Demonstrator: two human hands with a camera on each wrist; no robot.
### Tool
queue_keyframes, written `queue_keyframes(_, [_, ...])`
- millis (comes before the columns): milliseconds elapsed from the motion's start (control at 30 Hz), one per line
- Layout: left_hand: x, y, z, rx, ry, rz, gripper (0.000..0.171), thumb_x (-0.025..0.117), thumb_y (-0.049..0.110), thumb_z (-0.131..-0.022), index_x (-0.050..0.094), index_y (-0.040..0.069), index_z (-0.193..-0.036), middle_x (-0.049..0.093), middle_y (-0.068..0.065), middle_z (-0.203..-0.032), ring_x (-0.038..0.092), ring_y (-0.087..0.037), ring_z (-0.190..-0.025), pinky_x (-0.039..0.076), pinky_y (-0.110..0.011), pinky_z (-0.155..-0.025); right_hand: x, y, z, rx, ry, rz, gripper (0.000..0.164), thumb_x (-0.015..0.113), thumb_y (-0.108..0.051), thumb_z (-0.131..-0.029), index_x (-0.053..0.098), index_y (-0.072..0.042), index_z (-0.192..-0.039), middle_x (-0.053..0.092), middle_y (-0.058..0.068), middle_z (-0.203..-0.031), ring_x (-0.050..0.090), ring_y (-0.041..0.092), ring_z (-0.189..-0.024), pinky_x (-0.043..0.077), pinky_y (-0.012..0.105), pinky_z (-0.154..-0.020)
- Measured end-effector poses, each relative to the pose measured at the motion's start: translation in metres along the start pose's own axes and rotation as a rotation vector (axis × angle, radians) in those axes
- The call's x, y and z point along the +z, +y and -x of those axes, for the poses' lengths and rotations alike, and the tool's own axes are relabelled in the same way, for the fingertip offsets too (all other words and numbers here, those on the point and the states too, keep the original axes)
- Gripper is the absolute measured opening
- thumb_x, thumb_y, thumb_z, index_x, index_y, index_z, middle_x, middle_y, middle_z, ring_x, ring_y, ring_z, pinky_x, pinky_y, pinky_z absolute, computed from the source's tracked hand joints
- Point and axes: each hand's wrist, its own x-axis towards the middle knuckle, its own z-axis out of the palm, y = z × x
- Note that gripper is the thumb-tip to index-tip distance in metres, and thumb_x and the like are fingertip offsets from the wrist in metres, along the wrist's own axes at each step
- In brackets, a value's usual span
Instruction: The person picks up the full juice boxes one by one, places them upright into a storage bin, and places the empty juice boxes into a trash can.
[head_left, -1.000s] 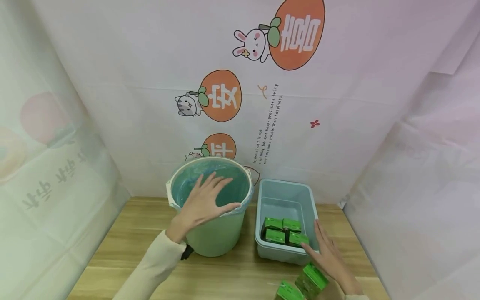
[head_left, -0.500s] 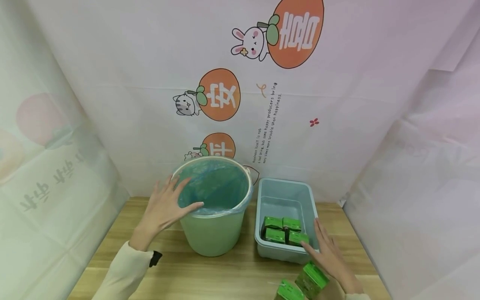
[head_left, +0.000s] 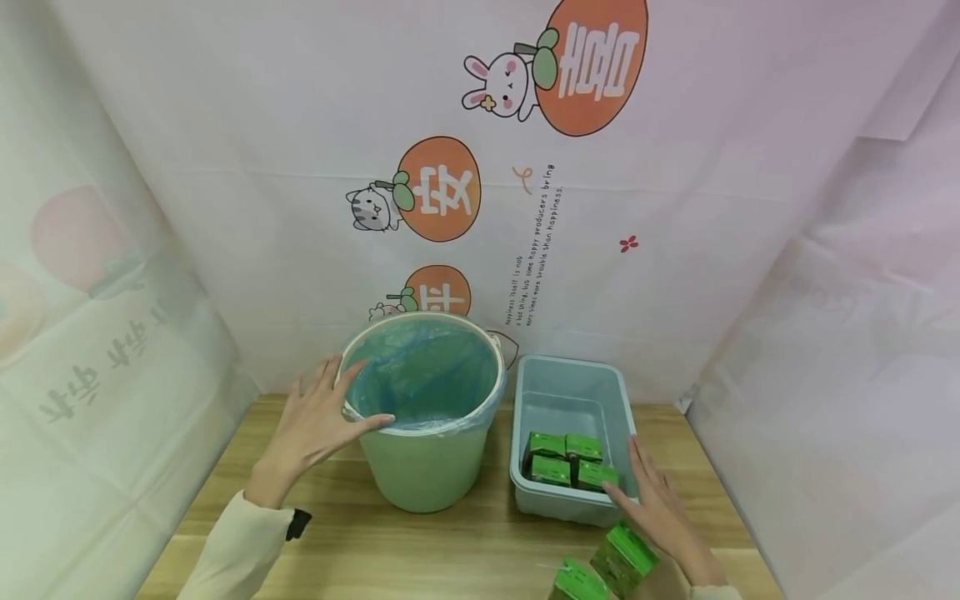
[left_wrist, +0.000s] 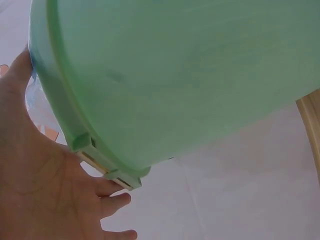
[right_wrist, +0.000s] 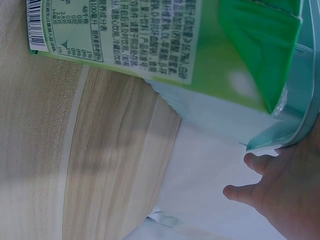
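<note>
My left hand spreads its fingers along the left side of the rim of a pale green bucket, which has a thin blue plastic bag lining it. In the left wrist view the thumb and fingers lie loosely around the rim and its handle lug. At the right side of a light blue plastic tub, my right hand rests with straight fingers, thumb at the near right corner. Several green drink cartons stand together in the tub's near half.
Two more green cartons, one closer to the tub and one at the bottom edge, stand on the wooden table before the tub. Behind everything hangs a printed white cloth, with cloth sides left and right.
My left hand has moved left from over the bucket's mouth to its left rim. The right hand has stayed by the tub, and the cartons have not moved.
</note>
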Motion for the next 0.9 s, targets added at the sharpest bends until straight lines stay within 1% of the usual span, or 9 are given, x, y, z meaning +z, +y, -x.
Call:
queue_keyframes(333, [0.0019, -0.0025, 0.0011, -0.005, -0.009, 0.030, 0.103, 0.064, 0.076, -0.090, 0.036, 0.011, -0.165, 0.020, -0.030, -0.170, 0.019, -0.053, -0.155, 0.009, -0.080, -0.117, 0.0029, 0.0022, -0.0006, -0.010, 0.010, 0.003, 0.096, 0.060, -0.048, -0.106, 0.004, -0.003, -0.170, -0.001, 0.020, -0.176, 0.012, 0.059, -0.153, 0.004, 0.082, -0.114])
queue_keyframes(500, [0.0018, -0.0015, 0.0026, -0.011, -0.018, 0.032, 0.103, 0.063, 0.077, -0.090, 0.037, 0.012, -0.165, 0.019, -0.031, -0.170, 0.020, -0.055, -0.154, 0.009, -0.081, -0.116, 0.0060, 0.0048, 0.0006, -0.019, 0.021, -0.022, 0.095, 0.061, -0.045, -0.106, 0.005, -0.003, -0.170, -0.001, 0.020, -0.176, 0.012, 0.060, -0.152, 0.005, 0.082, -0.115])
queue_keyframes(700, [0.0025, 0.0002, 0.0010, -0.016, -0.023, 0.023, 0.103, 0.062, 0.078, -0.091, 0.036, 0.011, -0.166, 0.019, -0.030, -0.171, 0.022, -0.055, -0.153, 0.010, -0.082, -0.116, 0.0047, 0.0055, -0.0002, -0.035, 0.054, -0.055, 0.092, 0.064, -0.042, -0.106, 0.011, -0.001, -0.169, 0.002, 0.021, -0.176, 0.013, 0.060, -0.152, 0.007, 0.082, -0.114])
queue_keyframes(833, [0.0023, 0.0011, 0.0013, -0.018, -0.024, 0.031, 0.103, 0.063, 0.077, -0.091, 0.035, 0.011, -0.166, 0.017, -0.030, -0.171, 0.022, -0.056, -0.153, 0.009, -0.082, -0.116, 0.0024, 0.0039, 0.0020, -0.033, 0.047, -0.062, 0.090, 0.063, -0.042, -0.106, 0.012, -0.001, -0.169, 0.001, 0.021, -0.176, 0.011, 0.059, -0.153, 0.006, 0.080, -0.116])
queue_keyframes(900, [0.0026, 0.0008, 0.0025, -0.020, -0.025, 0.034, 0.104, 0.063, 0.077, -0.091, 0.035, 0.012, -0.166, 0.017, -0.030, -0.171, 0.022, -0.056, -0.153, 0.008, -0.082, -0.116, 0.0019, 0.0024, 0.0052, -0.031, 0.043, -0.069, 0.090, 0.063, -0.042, -0.106, 0.011, -0.002, -0.169, 0.000, 0.021, -0.176, 0.010, 0.060, -0.153, 0.008, 0.081, -0.116])
